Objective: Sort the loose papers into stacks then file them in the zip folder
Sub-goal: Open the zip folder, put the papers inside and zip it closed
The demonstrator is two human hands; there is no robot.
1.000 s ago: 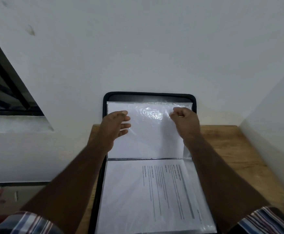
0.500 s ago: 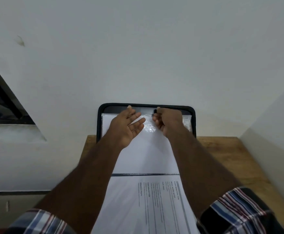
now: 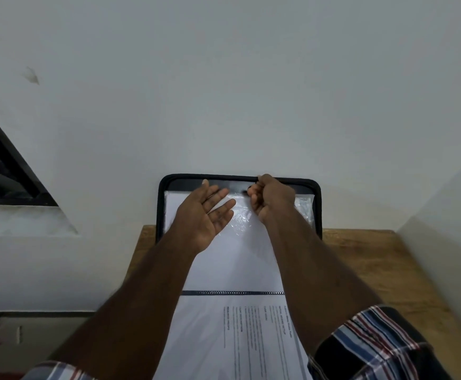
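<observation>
On the wooden counter (image 3: 366, 259), the black zip folder (image 3: 317, 204) lies open, with its far half propped upright against the white wall (image 3: 223, 91) and its near half flat toward the person. A dark spine strip (image 3: 232, 293) separates the two halves. The upright half carries a clear plastic sleeve (image 3: 303, 207) over blank white paper. The near half carries a printed sheet (image 3: 251, 338) with lines of text running sideways to the camera; one heading appears to read "TASK DESCRIPTION", and the remaining text is too small to read.

Left hand (image 3: 204, 215): palm turned inward, fingers straight and spread, in front of the upright sleeve, gripping nothing. Right hand (image 3: 269, 197): fingers curled at the top edge of the upright half, pinching a small dark item that cannot be identified. A striped sleeve (image 3: 374, 344) covers the right upper arm. A dark window frame (image 3: 7, 157) occupies the left side.
</observation>
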